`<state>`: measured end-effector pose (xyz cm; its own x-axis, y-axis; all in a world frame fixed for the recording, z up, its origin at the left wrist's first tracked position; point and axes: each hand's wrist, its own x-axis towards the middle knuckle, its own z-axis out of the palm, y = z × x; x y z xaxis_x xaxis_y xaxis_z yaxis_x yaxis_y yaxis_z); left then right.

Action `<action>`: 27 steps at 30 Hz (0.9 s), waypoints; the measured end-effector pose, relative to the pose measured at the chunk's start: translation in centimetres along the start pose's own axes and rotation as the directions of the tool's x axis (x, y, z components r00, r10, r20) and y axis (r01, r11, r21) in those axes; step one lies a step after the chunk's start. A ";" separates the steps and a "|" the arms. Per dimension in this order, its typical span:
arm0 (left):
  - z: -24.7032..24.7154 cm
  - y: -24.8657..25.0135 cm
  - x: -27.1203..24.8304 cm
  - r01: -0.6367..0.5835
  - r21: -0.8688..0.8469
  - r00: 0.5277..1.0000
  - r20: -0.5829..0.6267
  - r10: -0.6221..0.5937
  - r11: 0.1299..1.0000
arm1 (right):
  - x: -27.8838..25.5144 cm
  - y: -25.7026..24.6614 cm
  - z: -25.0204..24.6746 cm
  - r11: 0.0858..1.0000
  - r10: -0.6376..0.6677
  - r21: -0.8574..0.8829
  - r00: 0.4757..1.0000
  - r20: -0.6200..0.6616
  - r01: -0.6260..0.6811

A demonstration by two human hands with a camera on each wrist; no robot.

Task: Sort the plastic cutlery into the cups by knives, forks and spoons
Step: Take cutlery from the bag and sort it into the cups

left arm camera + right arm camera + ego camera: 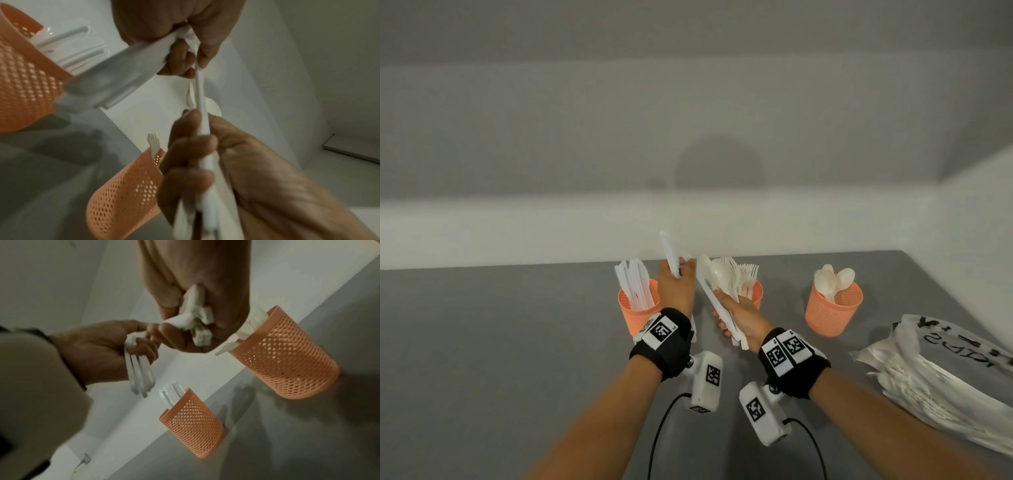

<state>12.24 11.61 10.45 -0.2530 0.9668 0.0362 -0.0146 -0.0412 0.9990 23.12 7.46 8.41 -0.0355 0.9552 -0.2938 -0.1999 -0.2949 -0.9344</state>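
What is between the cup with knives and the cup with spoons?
In the head view, the fork cup stands between the knife cup and the spoon cup, with both hands holding cutlery in front.

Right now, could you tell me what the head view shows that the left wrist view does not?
Only the head view shows the spoon cup and the plastic bag at right. Only the left wrist view shows the left hand gripping its knives from below. Both show the right hand holding a bundle, the knife cup and the fork cup.

Three cups stand in a row.
Grey table (517, 342) lies bare on the left; a bag (935, 370) blocks the right.
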 end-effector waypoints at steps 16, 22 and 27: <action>-5.0 0.8 4.6 -0.029 -0.105 0.993 -0.116 0.017 0.994 | 1.4 1.0 -0.6 0.999 -0.045 0.019 0.999 0.011 0.045; -6.3 0.7 8.7 -0.153 0.069 0.968 -0.192 0.163 0.986 | 1.6 0.5 -1.1 0.994 0.027 0.101 0.998 0.064 -0.033; -6.3 -3.2 8.6 -0.089 0.179 0.990 -0.093 0.107 0.980 | 1.4 0.0 -1.0 0.995 0.079 0.063 0.997 0.010 -0.079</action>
<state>4.05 18.52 7.38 -0.3416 0.9293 0.1405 0.1818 -0.0813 0.9800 24.06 8.78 7.81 -0.0614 0.9292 -0.3645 -0.2577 -0.3676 -0.8936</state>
